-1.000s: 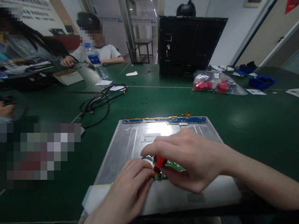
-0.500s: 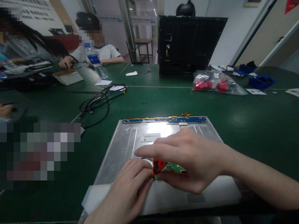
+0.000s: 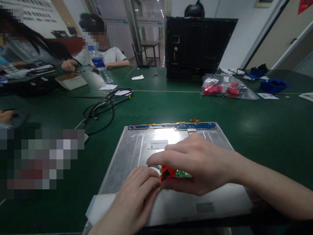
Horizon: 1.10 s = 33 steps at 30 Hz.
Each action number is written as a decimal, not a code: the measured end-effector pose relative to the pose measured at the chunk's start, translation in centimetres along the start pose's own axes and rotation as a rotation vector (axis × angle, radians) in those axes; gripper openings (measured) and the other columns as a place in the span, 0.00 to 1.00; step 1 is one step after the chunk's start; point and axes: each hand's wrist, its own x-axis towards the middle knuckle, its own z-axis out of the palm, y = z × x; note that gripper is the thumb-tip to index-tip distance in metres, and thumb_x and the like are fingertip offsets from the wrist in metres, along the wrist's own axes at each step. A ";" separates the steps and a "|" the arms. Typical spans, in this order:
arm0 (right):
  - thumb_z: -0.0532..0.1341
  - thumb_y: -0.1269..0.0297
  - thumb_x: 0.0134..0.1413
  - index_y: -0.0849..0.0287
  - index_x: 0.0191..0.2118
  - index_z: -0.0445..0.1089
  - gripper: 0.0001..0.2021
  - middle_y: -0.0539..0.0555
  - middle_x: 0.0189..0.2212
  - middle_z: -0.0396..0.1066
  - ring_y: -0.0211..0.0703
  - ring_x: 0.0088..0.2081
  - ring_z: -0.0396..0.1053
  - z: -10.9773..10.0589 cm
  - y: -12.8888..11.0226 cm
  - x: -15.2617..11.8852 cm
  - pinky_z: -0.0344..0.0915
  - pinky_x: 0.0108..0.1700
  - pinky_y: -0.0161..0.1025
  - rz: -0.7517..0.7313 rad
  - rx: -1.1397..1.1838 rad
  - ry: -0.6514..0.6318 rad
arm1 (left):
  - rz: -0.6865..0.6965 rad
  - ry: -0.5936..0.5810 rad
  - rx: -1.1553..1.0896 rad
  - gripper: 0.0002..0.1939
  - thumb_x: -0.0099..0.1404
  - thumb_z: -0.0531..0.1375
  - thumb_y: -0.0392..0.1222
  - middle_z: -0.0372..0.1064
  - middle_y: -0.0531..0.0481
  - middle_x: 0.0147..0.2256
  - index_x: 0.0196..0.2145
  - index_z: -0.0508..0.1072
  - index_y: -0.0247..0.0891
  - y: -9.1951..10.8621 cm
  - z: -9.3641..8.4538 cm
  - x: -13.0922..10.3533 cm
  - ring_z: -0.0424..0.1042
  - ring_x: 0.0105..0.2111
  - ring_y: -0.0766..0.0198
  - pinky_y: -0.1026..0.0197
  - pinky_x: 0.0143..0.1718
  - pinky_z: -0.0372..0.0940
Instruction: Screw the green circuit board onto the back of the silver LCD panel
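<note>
A display panel point(image 3: 122, 163) lies metal back up in front of me, with a narrow blue circuit board point(image 3: 158, 126) along its far edge. A green circuit board point(image 3: 184, 174) shows partly between my hands. My right hand point(image 3: 198, 163) grips the red-and-black handle of a screwdriver point(image 3: 168, 173), whose shaft and tip are hidden. Close against it, my left hand point(image 3: 137, 189) has thumb and fingers pinched together at the green board's left end; whatever they hold is too small or covered to make out. A whitish film point(image 3: 100, 205) spans the panel's near side.
Black cables point(image 3: 107, 101) lie at the left, near a water bottle point(image 3: 99, 63). A black monitor point(image 3: 200, 49) stands at the back, with a plastic bag of red items point(image 3: 226, 87) before it. Two people sit across the green table point(image 3: 264, 130), far left.
The screwdriver handle has turned in my right hand and shifted slightly. My right fingers have moved a little to the right, while the left hand stays almost still.
</note>
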 end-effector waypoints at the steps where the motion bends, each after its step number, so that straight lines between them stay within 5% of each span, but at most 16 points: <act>1: 0.56 0.63 0.63 0.61 0.54 0.60 0.16 0.51 0.37 0.72 0.35 0.33 0.66 0.0 0.0 0.0 0.55 0.31 0.35 0.001 0.008 -0.005 | -0.004 -0.004 -0.002 0.08 0.67 0.53 0.32 0.69 0.47 0.39 0.39 0.69 0.40 0.0 0.0 0.0 0.69 0.39 0.57 0.58 0.38 0.67; 7: 0.55 0.70 0.55 0.66 0.60 0.55 0.27 0.54 0.43 0.70 0.38 0.38 0.66 0.1 0.1 -0.2 0.60 0.35 0.35 -0.027 0.100 -0.010 | -0.010 -0.006 0.011 0.08 0.66 0.54 0.33 0.69 0.46 0.39 0.40 0.70 0.41 -0.1 0.0 -0.1 0.69 0.42 0.55 0.55 0.41 0.68; 21: 0.57 0.64 0.62 0.62 0.57 0.59 0.19 0.51 0.39 0.72 0.35 0.36 0.67 0.0 0.1 -0.1 0.57 0.33 0.34 0.006 -0.012 0.005 | 0.022 0.033 0.032 0.10 0.68 0.53 0.33 0.71 0.46 0.41 0.43 0.70 0.41 -0.3 0.3 -0.2 0.71 0.41 0.56 0.56 0.39 0.69; 33: 0.56 0.71 0.58 0.65 0.57 0.59 0.21 0.53 0.44 0.70 0.35 0.37 0.65 -0.2 -0.1 -0.1 0.59 0.35 0.33 0.001 0.064 -0.013 | 0.017 0.001 0.018 0.08 0.68 0.53 0.32 0.70 0.45 0.43 0.40 0.70 0.40 -0.3 0.2 -0.3 0.69 0.43 0.55 0.55 0.41 0.67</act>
